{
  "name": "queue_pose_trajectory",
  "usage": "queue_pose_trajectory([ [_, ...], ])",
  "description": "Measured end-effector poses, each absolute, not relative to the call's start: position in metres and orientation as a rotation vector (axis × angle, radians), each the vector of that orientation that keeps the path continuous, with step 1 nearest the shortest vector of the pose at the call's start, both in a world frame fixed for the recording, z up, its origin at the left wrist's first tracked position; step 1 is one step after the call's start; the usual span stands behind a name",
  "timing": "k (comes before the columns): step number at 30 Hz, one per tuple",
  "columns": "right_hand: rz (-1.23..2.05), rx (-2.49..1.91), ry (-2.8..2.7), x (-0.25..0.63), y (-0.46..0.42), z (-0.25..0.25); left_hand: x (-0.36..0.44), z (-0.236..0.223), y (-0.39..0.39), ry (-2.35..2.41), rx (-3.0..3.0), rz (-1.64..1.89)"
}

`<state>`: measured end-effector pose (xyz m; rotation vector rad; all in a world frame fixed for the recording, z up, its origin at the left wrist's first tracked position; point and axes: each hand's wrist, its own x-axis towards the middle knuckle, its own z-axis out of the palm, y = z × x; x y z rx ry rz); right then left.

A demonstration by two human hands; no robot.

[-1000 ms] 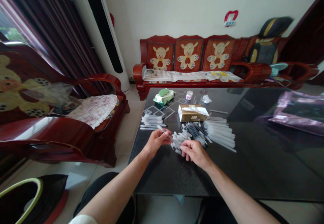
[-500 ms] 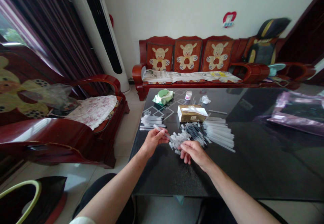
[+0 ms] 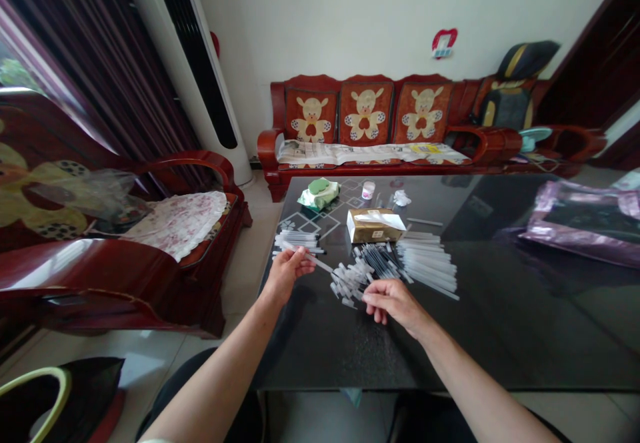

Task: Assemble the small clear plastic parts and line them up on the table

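The pale pen (image 3: 320, 263) was in our left hand (image 3: 286, 275), grasped between thumb and fingers, to the left of the heap of white caps (image 3: 350, 279), which we took as our landmark. Its long axis slanted: the free end ran rightward and slightly toward us, reaching the heap's left edge, while the other end poked out past our thumb, away from the heap. Whether the free end touched any cap, we could not tell. That alignment, we judged, was the relation that counted: the pen pointed at the heap, and beyond it lay our right hand (image 3: 390, 301).

The right hand was the nearer of the two to the heap, its fingertips drawn together at the near right edge. We could not tell whether a cap sat between them.

All of this was over the dark desk (image 3: 320, 356), whose bare near side lay on our side of the heap. Just beyond the heap, to its right, lay the dark refills (image 3: 379, 261), with the fan of pale tubes (image 3: 429, 263) farther right. Beyond the heap to its left lay the row of white rods (image 3: 299, 238). The tissue box (image 3: 377, 233) stood farther back, behind the heap and slightly right.
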<state>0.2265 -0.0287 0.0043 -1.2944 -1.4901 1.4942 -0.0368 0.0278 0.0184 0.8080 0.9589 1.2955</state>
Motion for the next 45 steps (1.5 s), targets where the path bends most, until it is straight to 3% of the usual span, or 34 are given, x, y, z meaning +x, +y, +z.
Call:
queue_pose_trajectory([
  [7, 1.424, -1.377, -1.457, 0.250, -0.033, 0.010, -0.044, 0.014, 0.034, 1.017, 0.682, 1.438],
  [24, 1.482, -1.352, -1.365, 0.237, -0.031, 0.011, -0.009, 0.018, 0.003, 0.929, 0.956, 1.039],
  [45, 1.506, -1.353, -1.387, 0.228, -0.032, 0.005, -0.009, 0.015, 0.002, 0.956, 0.953, 1.056],
])
